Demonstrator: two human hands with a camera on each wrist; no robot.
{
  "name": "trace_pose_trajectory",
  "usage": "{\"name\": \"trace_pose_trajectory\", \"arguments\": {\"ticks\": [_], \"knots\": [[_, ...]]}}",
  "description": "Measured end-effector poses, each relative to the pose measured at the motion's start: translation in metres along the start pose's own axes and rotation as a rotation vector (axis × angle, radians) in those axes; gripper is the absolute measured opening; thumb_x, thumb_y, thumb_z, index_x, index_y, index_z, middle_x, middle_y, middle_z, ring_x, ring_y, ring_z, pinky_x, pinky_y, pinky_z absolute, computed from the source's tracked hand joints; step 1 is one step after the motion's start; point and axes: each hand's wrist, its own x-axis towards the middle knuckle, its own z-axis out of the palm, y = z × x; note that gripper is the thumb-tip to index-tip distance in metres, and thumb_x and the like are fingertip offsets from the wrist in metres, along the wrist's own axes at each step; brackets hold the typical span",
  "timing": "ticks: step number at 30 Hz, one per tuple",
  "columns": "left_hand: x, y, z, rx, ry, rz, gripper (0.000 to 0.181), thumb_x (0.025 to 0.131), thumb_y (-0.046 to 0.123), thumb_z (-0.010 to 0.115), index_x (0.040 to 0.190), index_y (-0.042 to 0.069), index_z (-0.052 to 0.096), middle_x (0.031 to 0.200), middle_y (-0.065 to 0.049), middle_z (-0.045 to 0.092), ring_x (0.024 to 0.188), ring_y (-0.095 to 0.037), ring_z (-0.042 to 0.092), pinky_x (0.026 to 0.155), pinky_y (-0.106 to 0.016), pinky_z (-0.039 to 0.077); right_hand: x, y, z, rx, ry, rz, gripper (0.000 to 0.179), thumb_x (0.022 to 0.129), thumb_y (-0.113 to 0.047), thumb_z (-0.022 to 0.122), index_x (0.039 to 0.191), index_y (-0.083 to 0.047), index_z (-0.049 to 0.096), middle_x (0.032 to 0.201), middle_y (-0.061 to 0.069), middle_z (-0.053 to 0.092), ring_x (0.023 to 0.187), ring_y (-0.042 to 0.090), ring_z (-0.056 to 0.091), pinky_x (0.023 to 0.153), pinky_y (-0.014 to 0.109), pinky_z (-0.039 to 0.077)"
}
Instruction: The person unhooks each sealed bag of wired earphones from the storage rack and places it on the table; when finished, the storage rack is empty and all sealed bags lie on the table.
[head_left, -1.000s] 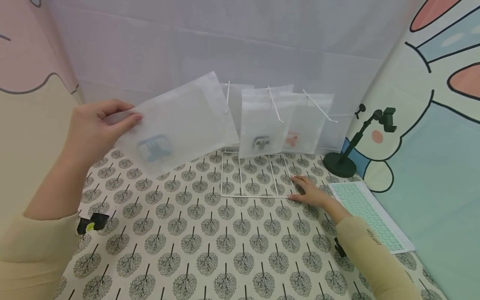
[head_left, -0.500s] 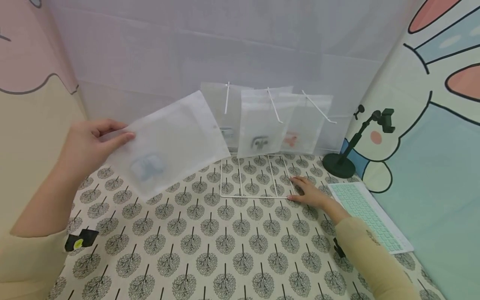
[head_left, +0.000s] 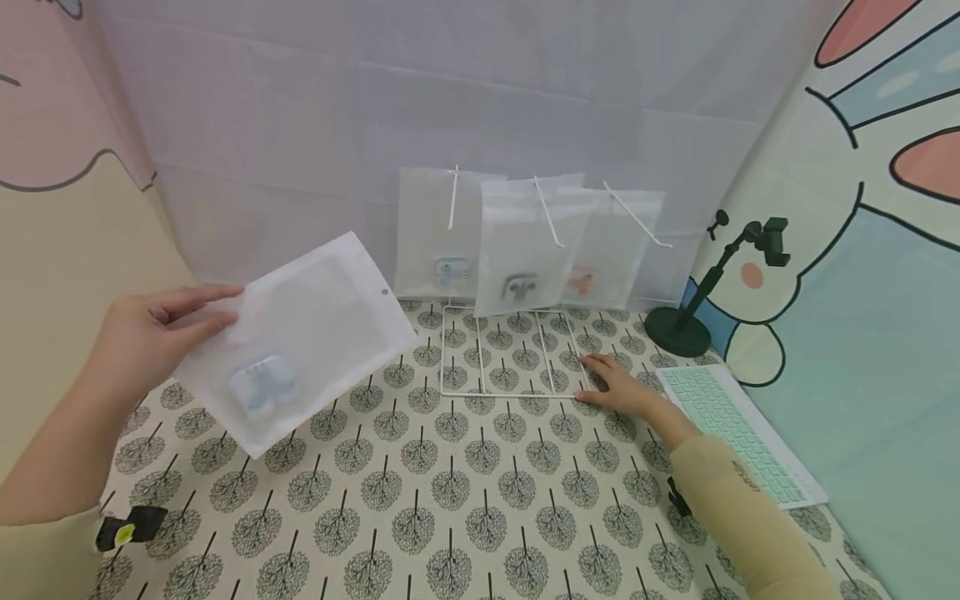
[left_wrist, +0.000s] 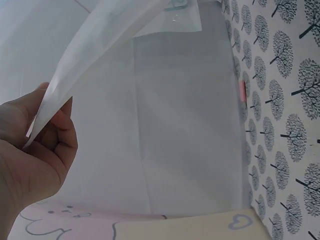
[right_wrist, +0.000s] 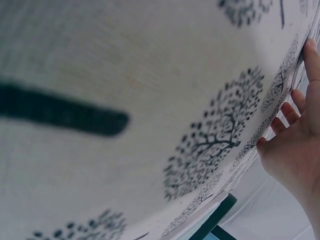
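My left hand (head_left: 153, 337) pinches the left edge of a frosted zip bag (head_left: 322, 312), held tilted above the table at the left. A pale blue item (head_left: 262, 383), which looks like earphones in a small case, shows through it. In the left wrist view, thumb and fingers close on the bag's (left_wrist: 90, 55) edge. My right hand (head_left: 618, 387) rests at the right side of a white wire rack's base (head_left: 517, 395), fingers loosely spread. Its hooks carry three similar bags: a left bag (head_left: 423, 221), a middle bag (head_left: 513, 246) and a right bag (head_left: 622, 267).
A black stand (head_left: 678, 331) with a clamp head is at the back right. In front of it lies a white keyboard (head_left: 735, 433) with mint keys. The table has a tree-patterned cloth (head_left: 450, 500). A pale curtain (head_left: 300, 125) hangs behind.
My left hand has moved down and to the left with the bag, away from the rack. The left hanging bag is now fully uncovered. My right hand has stayed in place.
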Motion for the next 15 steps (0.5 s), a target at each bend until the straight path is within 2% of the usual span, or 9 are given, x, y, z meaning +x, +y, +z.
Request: {"name": "trace_pose_trajectory", "arguments": {"ticks": [3, 6, 8, 10, 12, 14, 15], "knots": [[-0.006, -0.014, -0.002, 0.019, -0.022, -0.013, 0.035, 0.085, 0.031, 0.07, 0.116, 0.014, 0.068, 0.093, 0.043, 0.056, 0.079, 0.014, 0.059, 0.06, -0.013, 0.052, 0.0, -0.001, 0.0, 0.001, 0.005, -0.005, 0.082, 0.086, -0.046, 0.064, 0.147, -0.004, 0.029, 0.151, 0.028, 0.019, 0.136, 0.05, 0.016, 0.105, 0.068, 0.023], [-0.009, -0.029, -0.005, 0.049, -0.028, -0.032, 0.035, 0.087, 0.034, 0.067, 0.116, 0.015, 0.068, 0.099, 0.043, 0.052, 0.078, 0.012, 0.058, 0.06, -0.015, 0.053, 0.001, -0.001, 0.0, -0.001, 0.007, -0.005, 0.082, 0.086, -0.046, 0.064, 0.147, -0.004, 0.029, 0.151, 0.028, 0.019, 0.136, 0.05, 0.016, 0.105, 0.068, 0.023], [-0.011, -0.039, -0.007, 0.062, -0.04, -0.052, 0.037, 0.089, 0.037, 0.064, 0.12, 0.018, 0.066, 0.106, 0.035, 0.053, 0.077, 0.009, 0.058, 0.06, -0.018, 0.054, 0.0, -0.002, 0.0, -0.01, 0.008, -0.006, 0.081, 0.087, -0.046, 0.064, 0.147, -0.004, 0.029, 0.15, 0.028, 0.019, 0.136, 0.05, 0.017, 0.105, 0.068, 0.023], [-0.013, -0.048, -0.01, 0.072, -0.056, -0.058, 0.039, 0.09, 0.037, 0.062, 0.125, 0.02, 0.062, 0.122, 0.019, 0.055, 0.077, 0.007, 0.059, 0.06, -0.019, 0.054, 0.0, -0.002, 0.0, -0.013, 0.01, -0.002, 0.08, 0.087, -0.045, 0.064, 0.147, -0.004, 0.029, 0.15, 0.028, 0.02, 0.136, 0.05, 0.017, 0.105, 0.068, 0.023], [-0.016, -0.057, -0.013, 0.092, -0.067, -0.067, 0.042, 0.09, 0.038, 0.062, 0.13, 0.023, 0.058, 0.134, 0.008, 0.051, 0.08, 0.009, 0.057, 0.062, -0.015, 0.052, -0.001, -0.002, 0.0, -0.016, 0.013, -0.003, 0.08, 0.087, -0.044, 0.064, 0.147, -0.003, 0.03, 0.15, 0.029, 0.02, 0.135, 0.051, 0.018, 0.104, 0.068, 0.024], [-0.019, -0.065, -0.015, 0.093, -0.072, -0.076, 0.047, 0.09, 0.036, 0.064, 0.134, 0.024, 0.054, 0.143, 0.002, 0.044, 0.084, 0.012, 0.053, 0.064, -0.011, 0.049, -0.002, -0.003, 0.0, -0.016, 0.018, -0.005, 0.079, 0.087, -0.044, 0.064, 0.146, -0.002, 0.031, 0.149, 0.029, 0.021, 0.135, 0.052, 0.019, 0.103, 0.069, 0.024], [-0.021, -0.069, -0.016, 0.09, -0.069, -0.086, 0.05, 0.089, 0.035, 0.065, 0.136, 0.024, 0.052, 0.147, 0.003, 0.039, 0.085, 0.013, 0.051, 0.064, -0.01, 0.048, -0.002, -0.003, 0.0, -0.012, 0.018, -0.002, 0.079, 0.087, -0.043, 0.064, 0.146, -0.003, 0.031, 0.149, 0.029, 0.021, 0.135, 0.051, 0.018, 0.104, 0.068, 0.024]]}}
